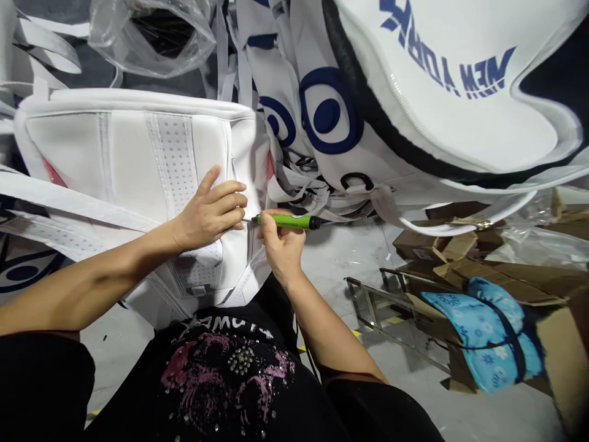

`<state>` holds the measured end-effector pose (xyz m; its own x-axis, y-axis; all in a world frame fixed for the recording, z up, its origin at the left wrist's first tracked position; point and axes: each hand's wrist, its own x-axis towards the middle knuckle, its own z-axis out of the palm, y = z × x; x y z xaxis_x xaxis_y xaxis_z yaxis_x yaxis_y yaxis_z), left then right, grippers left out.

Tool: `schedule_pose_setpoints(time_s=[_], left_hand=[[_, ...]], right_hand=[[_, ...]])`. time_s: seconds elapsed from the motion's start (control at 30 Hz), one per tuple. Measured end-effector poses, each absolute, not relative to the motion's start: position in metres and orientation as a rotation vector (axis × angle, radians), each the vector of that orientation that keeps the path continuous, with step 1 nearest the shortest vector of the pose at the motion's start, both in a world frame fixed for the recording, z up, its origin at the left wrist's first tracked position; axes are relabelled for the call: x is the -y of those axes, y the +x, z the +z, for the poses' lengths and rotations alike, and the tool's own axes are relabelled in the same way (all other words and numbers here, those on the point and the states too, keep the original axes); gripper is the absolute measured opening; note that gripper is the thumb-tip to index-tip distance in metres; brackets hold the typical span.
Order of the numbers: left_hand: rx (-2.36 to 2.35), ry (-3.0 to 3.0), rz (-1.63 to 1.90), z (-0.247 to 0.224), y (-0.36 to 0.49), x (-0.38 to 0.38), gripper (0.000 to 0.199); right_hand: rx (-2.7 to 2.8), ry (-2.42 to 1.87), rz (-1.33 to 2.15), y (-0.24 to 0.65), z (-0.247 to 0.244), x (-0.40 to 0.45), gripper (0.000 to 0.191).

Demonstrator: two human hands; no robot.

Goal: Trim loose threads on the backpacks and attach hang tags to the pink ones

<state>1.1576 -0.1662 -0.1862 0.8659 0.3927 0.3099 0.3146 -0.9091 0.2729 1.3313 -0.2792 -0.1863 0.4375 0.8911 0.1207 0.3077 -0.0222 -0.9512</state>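
- While your left hand (214,212) lies palm down on the white bag (126,153), fingers slightly parted, it grips nothing and seems only to press and steady the panel beneath it.
- Your right hand (283,248) pinches a slim green pen (289,220) between thumb and fingers; the pen's thin tip points toward your left fingertips, and its black end juts out to the right of your grip. Whether the tip touches the cloth, you cannot tell.
- The bag is under your left hand and spreads well to the left of it; its side edge falls between your two hands.
- Expect the bag to be light for its bulk and soft, with padded panels that should give under a push. The smooth white face may slide a little beneath your palm and would probably show marks readily.
- The piped edge (227,138) just beyond your left fingers looks like the firmest place to hold; the loose strap (78,199) left of your left wrist would likely swing.
- Judge the pen light, rigid and perhaps slick, its tip the delicate end; the barrel near the tip is the place to pinch.
- The bag looks boxy and clean, with a dotted mesh strip (177,153) beyond your left hand and a red patch (54,173) far to its left; the pen's barrel is bright green.
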Motion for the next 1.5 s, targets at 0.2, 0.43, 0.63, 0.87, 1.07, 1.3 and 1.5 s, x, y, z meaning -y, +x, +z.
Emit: schedule_pose_setpoints(time_s=[0.2,0.43,0.63,0.87,1.07,1.3,1.5], left_hand=[[-0.54,2.83,0.567,-0.188,1.158,0.165,0.017],[-0.552,2.857,0.548,-0.188,1.159,0.162,0.021],[-0.547,2.873,0.545,-0.188,1.158,0.165,0.03],[-0.493,3.113,0.202,-0.148,1.171,0.15,0.03],[-0.505,3.283,-0.161,-0.088,1.188,0.151,0.019],[-0.977,3.341,0.286,0.023,1.129,0.267,0.026],[-1.548,2.898,0.612,-0.008,1.1,0.304,0.03]], right_hand=[[1.067,-1.654,0.641,1.331,-0.184,0.277,0.031],[1.02,-1.684,0.709,1.333,-0.178,0.272,0.036],[1.02,-1.724,0.767,1.335,-0.176,0.267,0.056],[1.113,-1.642,0.807,1.335,-0.177,0.272,0.047],[1.102,-1.312,0.651,1.322,-0.167,0.299,0.034],[1.439,-1.1,0.116,1.301,-0.083,0.332,0.036],[1.871,-0.764,0.073,1.296,-0.061,0.291,0.028]])
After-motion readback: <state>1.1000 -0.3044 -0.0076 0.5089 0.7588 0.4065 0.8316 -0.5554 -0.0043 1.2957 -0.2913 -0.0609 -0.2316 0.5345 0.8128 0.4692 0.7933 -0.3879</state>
